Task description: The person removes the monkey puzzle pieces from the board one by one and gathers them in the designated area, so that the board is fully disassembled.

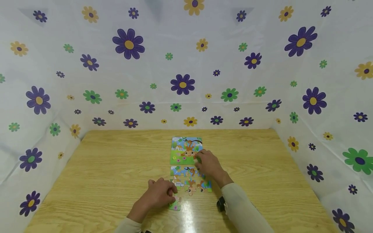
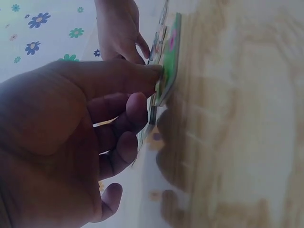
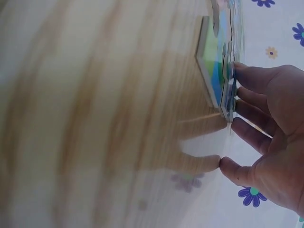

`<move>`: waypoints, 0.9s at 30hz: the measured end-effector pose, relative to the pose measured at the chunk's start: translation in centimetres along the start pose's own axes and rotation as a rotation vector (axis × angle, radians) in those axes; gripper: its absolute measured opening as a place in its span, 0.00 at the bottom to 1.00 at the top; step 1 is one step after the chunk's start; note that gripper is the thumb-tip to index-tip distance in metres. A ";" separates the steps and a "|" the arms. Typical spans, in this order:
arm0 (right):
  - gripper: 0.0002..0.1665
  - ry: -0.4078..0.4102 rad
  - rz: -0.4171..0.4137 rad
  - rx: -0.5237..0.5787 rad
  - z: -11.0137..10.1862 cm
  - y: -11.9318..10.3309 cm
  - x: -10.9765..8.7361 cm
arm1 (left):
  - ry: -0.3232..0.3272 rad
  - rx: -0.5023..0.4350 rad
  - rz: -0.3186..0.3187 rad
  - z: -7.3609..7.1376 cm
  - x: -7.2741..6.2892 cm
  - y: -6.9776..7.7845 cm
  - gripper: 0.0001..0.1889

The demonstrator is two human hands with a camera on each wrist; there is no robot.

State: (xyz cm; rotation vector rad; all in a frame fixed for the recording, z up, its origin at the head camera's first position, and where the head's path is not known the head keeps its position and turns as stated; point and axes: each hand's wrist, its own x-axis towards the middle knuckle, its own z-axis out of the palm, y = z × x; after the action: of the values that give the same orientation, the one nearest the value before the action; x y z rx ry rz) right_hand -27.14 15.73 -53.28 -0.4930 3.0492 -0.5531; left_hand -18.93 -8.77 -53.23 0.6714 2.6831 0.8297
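Observation:
A partly joined jigsaw puzzle [image 1: 190, 181] with a monkey picture lies on the wooden table, below a finished picture board [image 1: 179, 158] of the same scene. My left hand [image 1: 161, 193] is at the puzzle's lower left, where its thumb and forefinger pinch a green puzzle piece [image 1: 175, 206]. The same piece [image 2: 170, 57] shows a pink flower beside the left thumb in the left wrist view. My right hand [image 1: 210, 165] reaches over the board's lower right corner, thumb and forefinger close together there. I cannot tell whether those fingertips hold anything.
The wooden table [image 1: 122, 161] extends on both sides of the puzzle. White sheeting [image 1: 157, 74] printed with flowers walls off the back and sides. A dark wrist device [image 1: 220, 204] sits at the right sleeve.

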 end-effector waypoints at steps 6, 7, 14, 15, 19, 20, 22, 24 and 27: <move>0.17 0.008 -0.013 -0.003 0.1 0.2 0.1 | 0.061 -0.037 0.014 -0.4 1.0 -0.1 0.04; 0.17 0.012 -0.018 -0.004 0.1 0.3 0.1 | 0.084 -0.039 0.015 -0.5 1.3 -0.2 0.04; 0.13 0.021 -0.008 0.005 -0.2 0.3 0.3 | 0.190 -0.124 -0.029 -1.8 3.8 -0.1 0.06; 0.13 0.018 -0.002 -0.001 -0.3 0.3 0.3 | 0.197 -0.132 -0.037 -2.0 4.3 0.0 0.07; 0.13 0.006 0.008 -0.018 -0.4 0.3 0.4 | 0.226 -0.106 -0.081 -2.4 6.3 -0.1 0.09; 0.13 0.005 0.010 -0.018 -0.4 0.3 0.4 | 0.231 -0.092 -0.089 -2.5 6.8 -0.1 0.09; 0.13 0.007 0.009 -0.024 -0.4 0.3 0.4 | 0.235 -0.051 -0.104 -2.6 7.9 0.0 0.10; 0.14 0.011 0.014 -0.021 -0.4 0.2 0.5 | 0.237 -0.010 -0.110 -2.8 8.8 0.1 0.11; 0.13 0.014 0.019 -0.026 -0.2 0.4 0.5 | 0.231 0.032 -0.116 -2.7 10.1 0.3 0.13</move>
State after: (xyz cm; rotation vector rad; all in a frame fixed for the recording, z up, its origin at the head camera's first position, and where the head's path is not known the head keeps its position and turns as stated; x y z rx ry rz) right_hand -27.77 16.00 -53.17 -0.4620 3.0749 -0.5188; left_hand -28.53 -4.80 -51.90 0.4448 2.9132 0.8839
